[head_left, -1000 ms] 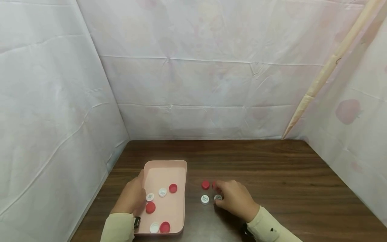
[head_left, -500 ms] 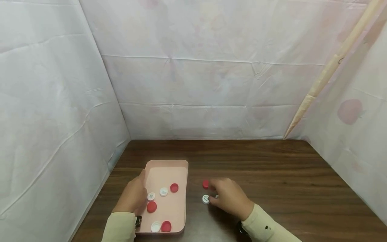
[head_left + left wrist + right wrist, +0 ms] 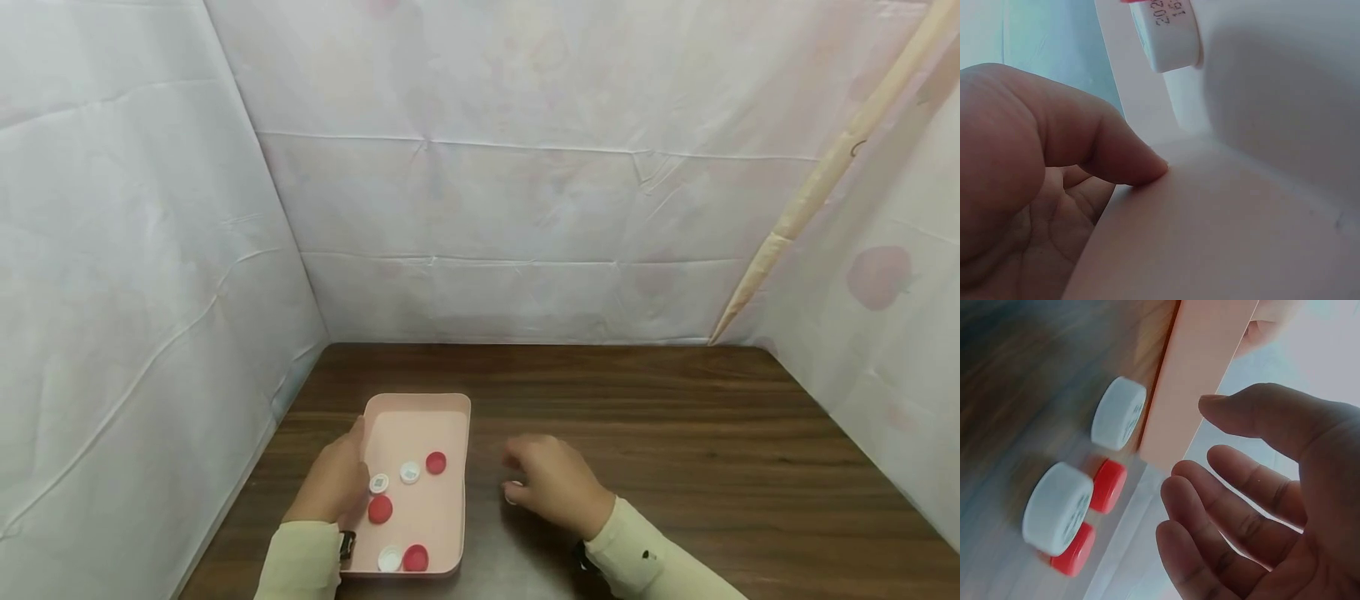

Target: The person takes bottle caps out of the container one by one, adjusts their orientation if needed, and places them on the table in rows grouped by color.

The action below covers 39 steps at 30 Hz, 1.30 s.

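Note:
My left hand [image 3: 333,479] holds the left wall of a pink tray [image 3: 420,425], with the thumb [image 3: 1138,162] pressed on its inner side and the other fingers outside. Inside the tray lie several bottle caps, among them a red one [image 3: 380,509] and a white one [image 3: 409,472]. Right of the tray, my right hand [image 3: 558,483] hovers low over the table, fingers loosely bent and holding nothing. Below it, the right wrist view shows two white caps [image 3: 1057,506] and two red caps [image 3: 1109,486]; the hand covers most of them in the head view.
The dark wooden table [image 3: 675,433] spreads out to the right and behind the tray. Pale fabric [image 3: 480,208] walls in the back and both sides. A cloth-wrapped pole [image 3: 825,175] slants down the right back corner.
My right hand has moved left, from the right-hand pair of caps over to the left-hand pair, and now hides them from the head view. The left hand keeps its place on the tray.

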Each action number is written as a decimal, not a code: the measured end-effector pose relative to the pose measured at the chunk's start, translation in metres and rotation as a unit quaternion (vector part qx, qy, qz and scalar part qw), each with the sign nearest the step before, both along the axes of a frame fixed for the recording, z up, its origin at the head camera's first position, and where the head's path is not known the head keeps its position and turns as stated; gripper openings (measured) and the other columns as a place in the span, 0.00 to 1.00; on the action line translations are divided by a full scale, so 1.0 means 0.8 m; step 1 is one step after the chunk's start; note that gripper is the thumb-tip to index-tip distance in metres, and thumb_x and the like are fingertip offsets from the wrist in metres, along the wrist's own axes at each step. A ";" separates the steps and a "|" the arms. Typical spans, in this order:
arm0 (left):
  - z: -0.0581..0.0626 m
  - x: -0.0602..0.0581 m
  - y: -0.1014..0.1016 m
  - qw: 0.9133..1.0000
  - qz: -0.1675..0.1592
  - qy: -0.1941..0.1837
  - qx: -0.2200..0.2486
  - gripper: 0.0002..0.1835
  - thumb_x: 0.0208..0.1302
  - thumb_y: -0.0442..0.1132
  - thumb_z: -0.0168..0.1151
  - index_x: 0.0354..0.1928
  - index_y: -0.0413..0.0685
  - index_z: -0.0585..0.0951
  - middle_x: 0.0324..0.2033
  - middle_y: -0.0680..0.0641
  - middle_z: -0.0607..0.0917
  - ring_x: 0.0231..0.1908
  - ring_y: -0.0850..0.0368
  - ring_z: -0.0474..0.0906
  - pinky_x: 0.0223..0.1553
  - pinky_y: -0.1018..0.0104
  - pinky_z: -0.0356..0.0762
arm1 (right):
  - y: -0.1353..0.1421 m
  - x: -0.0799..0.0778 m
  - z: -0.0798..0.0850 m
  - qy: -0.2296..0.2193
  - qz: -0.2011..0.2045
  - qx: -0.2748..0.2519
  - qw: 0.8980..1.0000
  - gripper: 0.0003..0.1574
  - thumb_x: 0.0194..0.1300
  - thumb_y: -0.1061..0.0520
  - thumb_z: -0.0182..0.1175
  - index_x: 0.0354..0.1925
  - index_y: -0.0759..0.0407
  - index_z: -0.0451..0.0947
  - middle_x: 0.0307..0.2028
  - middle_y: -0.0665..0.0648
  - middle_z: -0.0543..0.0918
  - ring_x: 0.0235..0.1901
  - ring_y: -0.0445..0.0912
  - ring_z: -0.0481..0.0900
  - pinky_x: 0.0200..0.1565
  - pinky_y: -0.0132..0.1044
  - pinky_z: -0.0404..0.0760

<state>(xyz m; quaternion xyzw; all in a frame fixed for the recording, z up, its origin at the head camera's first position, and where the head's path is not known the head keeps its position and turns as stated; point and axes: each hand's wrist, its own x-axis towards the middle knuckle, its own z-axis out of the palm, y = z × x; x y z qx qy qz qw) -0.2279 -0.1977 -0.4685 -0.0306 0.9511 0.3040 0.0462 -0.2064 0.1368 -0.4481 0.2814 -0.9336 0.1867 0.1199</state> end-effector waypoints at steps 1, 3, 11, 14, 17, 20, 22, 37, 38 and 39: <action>0.001 0.000 0.000 1.000 -0.001 0.002 -0.001 0.41 0.72 0.27 0.49 0.83 0.40 0.47 0.76 0.31 0.63 0.74 0.30 0.63 0.71 0.32 0.59 | -0.003 -0.001 0.000 0.008 0.001 0.003 1.000 0.13 0.51 0.50 0.76 0.33 0.47 0.82 0.28 0.44 0.81 0.27 0.34 0.73 0.28 0.30 0.76; 0.002 0.000 0.000 1.000 -0.005 0.008 -0.006 0.41 0.72 0.27 0.49 0.82 0.39 0.47 0.76 0.30 0.64 0.74 0.30 0.63 0.71 0.32 0.60 | -0.009 -0.002 0.001 0.022 0.004 0.005 1.000 0.13 0.50 0.51 0.76 0.33 0.48 0.82 0.29 0.44 0.80 0.27 0.34 0.73 0.27 0.29 0.75; 0.002 0.001 0.001 1.000 -0.003 -0.001 0.003 0.41 0.72 0.26 0.49 0.83 0.41 0.47 0.76 0.31 0.63 0.74 0.30 0.62 0.71 0.32 0.58 | -0.031 -0.007 -0.001 0.055 0.005 0.010 0.998 0.14 0.52 0.49 0.75 0.37 0.48 0.85 0.35 0.45 0.82 0.33 0.39 0.80 0.33 0.34 0.83; 0.001 0.001 0.001 1.000 -0.007 0.004 -0.005 0.40 0.71 0.26 0.49 0.82 0.39 0.48 0.76 0.30 0.64 0.74 0.30 0.62 0.71 0.32 0.59 | -0.039 -0.010 -0.002 0.073 0.010 0.012 0.997 0.13 0.53 0.48 0.75 0.36 0.47 0.85 0.35 0.45 0.82 0.33 0.39 0.80 0.33 0.34 0.84; 0.000 0.001 0.001 1.000 -0.009 0.009 -0.012 0.40 0.71 0.26 0.49 0.82 0.38 0.48 0.75 0.30 0.65 0.74 0.30 0.63 0.71 0.32 0.60 | -0.046 -0.013 -0.001 0.087 0.018 0.014 0.996 0.12 0.54 0.48 0.74 0.37 0.48 0.85 0.37 0.45 0.82 0.34 0.40 0.80 0.35 0.34 0.85; 0.001 0.001 0.001 1.000 -0.011 0.015 -0.013 0.40 0.71 0.26 0.49 0.82 0.38 0.48 0.75 0.30 0.65 0.73 0.30 0.63 0.71 0.32 0.61 | -0.054 -0.017 0.001 0.090 0.023 0.017 0.996 0.11 0.56 0.49 0.73 0.38 0.50 0.86 0.38 0.47 0.83 0.36 0.42 0.80 0.37 0.35 0.85; 0.002 0.002 0.000 1.000 -0.014 0.018 -0.012 0.40 0.71 0.26 0.49 0.82 0.38 0.48 0.75 0.30 0.65 0.73 0.30 0.64 0.71 0.33 0.61 | -0.059 -0.018 0.000 0.086 0.028 0.018 0.996 0.11 0.57 0.50 0.72 0.39 0.51 0.86 0.39 0.48 0.84 0.36 0.42 0.80 0.38 0.35 0.85; 0.004 0.005 0.002 1.000 -0.016 0.017 -0.006 0.40 0.72 0.26 0.48 0.82 0.39 0.47 0.75 0.30 0.64 0.74 0.30 0.63 0.71 0.32 0.60 | -0.090 -0.033 -0.009 0.098 0.043 0.061 0.992 0.15 0.57 0.50 0.72 0.44 0.49 0.87 0.41 0.49 0.83 0.38 0.45 0.77 0.43 0.37 0.82; 0.005 0.005 0.002 1.000 -0.016 0.017 -0.006 0.40 0.72 0.26 0.47 0.83 0.39 0.47 0.75 0.30 0.65 0.74 0.30 0.63 0.72 0.33 0.60 | -0.092 -0.034 -0.009 0.099 0.043 0.067 0.992 0.16 0.57 0.49 0.72 0.45 0.49 0.87 0.41 0.49 0.84 0.39 0.45 0.77 0.44 0.38 0.82; 0.005 0.006 0.003 1.000 -0.017 0.020 -0.007 0.40 0.72 0.26 0.47 0.82 0.39 0.47 0.75 0.30 0.65 0.74 0.30 0.63 0.72 0.33 0.60 | -0.094 -0.035 -0.009 0.101 0.043 0.071 0.991 0.16 0.57 0.49 0.72 0.45 0.49 0.87 0.41 0.49 0.84 0.39 0.46 0.78 0.44 0.39 0.82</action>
